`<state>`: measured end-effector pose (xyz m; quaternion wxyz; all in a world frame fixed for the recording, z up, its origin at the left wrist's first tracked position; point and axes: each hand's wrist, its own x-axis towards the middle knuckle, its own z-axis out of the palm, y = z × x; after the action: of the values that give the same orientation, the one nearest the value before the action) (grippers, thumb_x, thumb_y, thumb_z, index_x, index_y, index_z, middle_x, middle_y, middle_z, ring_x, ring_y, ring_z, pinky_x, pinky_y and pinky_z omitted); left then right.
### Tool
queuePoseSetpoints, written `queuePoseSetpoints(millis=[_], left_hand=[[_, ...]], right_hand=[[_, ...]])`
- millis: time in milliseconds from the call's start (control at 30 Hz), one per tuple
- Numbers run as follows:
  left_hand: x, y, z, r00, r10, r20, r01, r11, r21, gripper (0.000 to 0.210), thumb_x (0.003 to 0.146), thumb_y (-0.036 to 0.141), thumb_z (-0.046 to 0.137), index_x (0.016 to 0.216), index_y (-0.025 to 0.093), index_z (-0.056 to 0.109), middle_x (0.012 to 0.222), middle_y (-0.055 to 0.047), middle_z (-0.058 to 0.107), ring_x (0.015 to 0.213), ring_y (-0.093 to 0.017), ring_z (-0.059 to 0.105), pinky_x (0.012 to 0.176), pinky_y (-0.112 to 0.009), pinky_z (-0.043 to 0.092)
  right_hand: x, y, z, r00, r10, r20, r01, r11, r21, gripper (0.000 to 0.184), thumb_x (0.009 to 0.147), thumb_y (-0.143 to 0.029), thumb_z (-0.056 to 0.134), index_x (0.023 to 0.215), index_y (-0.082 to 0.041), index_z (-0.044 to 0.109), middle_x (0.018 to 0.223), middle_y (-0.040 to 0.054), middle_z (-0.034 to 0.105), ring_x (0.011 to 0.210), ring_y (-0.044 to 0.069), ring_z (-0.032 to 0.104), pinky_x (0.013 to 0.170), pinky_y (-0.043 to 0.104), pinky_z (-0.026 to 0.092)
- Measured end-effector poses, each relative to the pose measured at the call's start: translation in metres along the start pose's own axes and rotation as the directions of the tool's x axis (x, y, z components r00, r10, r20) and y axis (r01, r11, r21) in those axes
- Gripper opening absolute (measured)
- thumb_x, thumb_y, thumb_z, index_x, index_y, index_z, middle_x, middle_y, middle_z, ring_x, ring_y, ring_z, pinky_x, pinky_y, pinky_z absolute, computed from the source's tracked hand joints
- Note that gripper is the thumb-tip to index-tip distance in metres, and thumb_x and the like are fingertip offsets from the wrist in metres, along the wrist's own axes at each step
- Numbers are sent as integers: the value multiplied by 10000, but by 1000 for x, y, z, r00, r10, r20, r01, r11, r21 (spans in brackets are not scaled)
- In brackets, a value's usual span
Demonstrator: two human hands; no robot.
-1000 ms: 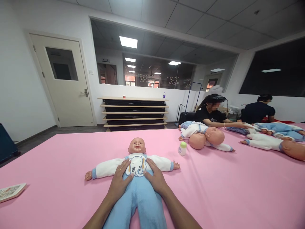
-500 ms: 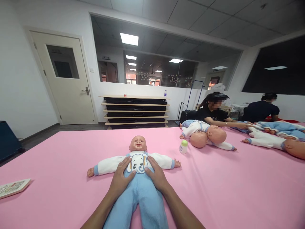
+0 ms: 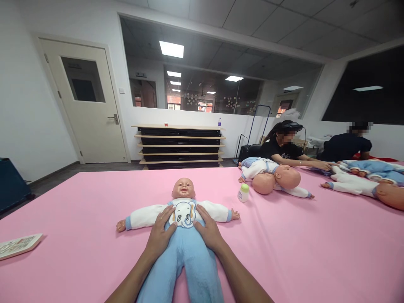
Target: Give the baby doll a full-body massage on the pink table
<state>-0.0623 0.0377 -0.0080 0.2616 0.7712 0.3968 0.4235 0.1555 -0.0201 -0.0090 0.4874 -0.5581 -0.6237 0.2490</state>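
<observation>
A baby doll (image 3: 186,248) lies on its back on the pink table cover (image 3: 78,261), head away from me and arms spread wide. It wears light blue overalls with an elephant face on the chest and white sleeves with blue cuffs. My left hand (image 3: 160,235) rests flat along the left side of its torso, fingers stretched out. On the opposite side, my right hand (image 3: 208,231) lies flat the same way, fingers extended on the chest edge. Both thumbs point inward below the elephant's face. Neither hand grasps anything.
A small white bottle with a green cap (image 3: 243,192) stands right of the doll. Beyond it, two dolls (image 3: 273,174) lie piled up, and another doll (image 3: 362,185) is farther right. A person (image 3: 284,143) sits behind them. A flat white board (image 3: 20,246) lies at left.
Both hands stay on the doll's torso with only a slight shift of the thumbs. The camera view has tilted very slightly. The person behind the dolls has moved their arms a little.
</observation>
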Motion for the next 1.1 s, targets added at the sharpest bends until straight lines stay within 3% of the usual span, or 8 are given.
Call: queuePoseSetpoints(millis=[267, 467, 567, 667, 833, 1100], left_hand=[[1, -6, 2, 1000, -1, -18, 0, 999, -36, 460, 918, 300, 390, 1361, 270, 512, 1463, -21, 458, 1404, -189, 337, 1204, -455, 209], [1, -8, 2, 1000, -4, -22, 2, 998, -65, 446, 944, 334, 357, 1354, 262, 516, 1469, -26, 449, 1406, -184, 332, 1209, -456, 197], [0, -6, 2, 1000, -24, -8, 23, 999, -43, 472, 943, 386, 385, 1390, 265, 474, 1472, -38, 444, 1406, -203, 335, 1205, -475, 200], [0, -2, 1, 1000, -26, -7, 26, 1000, 15, 547, 916, 405, 460, 1440, 256, 400, 1484, -55, 426, 1407, -219, 331, 1201, -493, 199], [0, -3, 3, 1000, -2, -23, 4, 998, 61, 543, 907, 401, 483, 1420, 230, 429, 1502, -57, 400, 1435, -212, 276, 1201, -468, 211], [0, -11, 6, 998, -26, -57, 26, 1000, 7, 494, 935, 340, 396, 1416, 243, 445, 1480, -42, 437, 1409, -208, 333, 1203, -463, 214]], right_hand=[[2, 0, 0, 1000, 0, -5, 0, 1000, -13, 516, 889, -284, 452, 1404, -265, 463, 1505, 7, 391, 1423, 169, 309, 1212, 427, 188], [0, -5, -2, 999, 35, -4, -34, 999, 22, 499, 942, -415, 404, 1407, -244, 462, 1511, 28, 382, 1426, 176, 303, 1215, 420, 175], [-1, -9, -3, 999, 49, 6, -49, 999, 7, 604, 895, -524, 494, 1430, -250, 426, 1521, 37, 364, 1433, 205, 288, 1212, 438, 178], [-3, -11, -4, 999, 41, 4, -41, 999, -18, 743, 795, -524, 645, 1444, -262, 398, 1525, 45, 357, 1429, 241, 297, 1202, 464, 201], [-2, -9, -3, 999, 42, 0, -42, 999, -26, 677, 812, -446, 632, 1430, -265, 422, 1514, 32, 376, 1424, 226, 308, 1200, 452, 213], [-2, -6, -2, 999, 34, -13, -34, 999, -19, 627, 833, -402, 597, 1425, -277, 430, 1508, 22, 387, 1418, 216, 322, 1201, 448, 209]])
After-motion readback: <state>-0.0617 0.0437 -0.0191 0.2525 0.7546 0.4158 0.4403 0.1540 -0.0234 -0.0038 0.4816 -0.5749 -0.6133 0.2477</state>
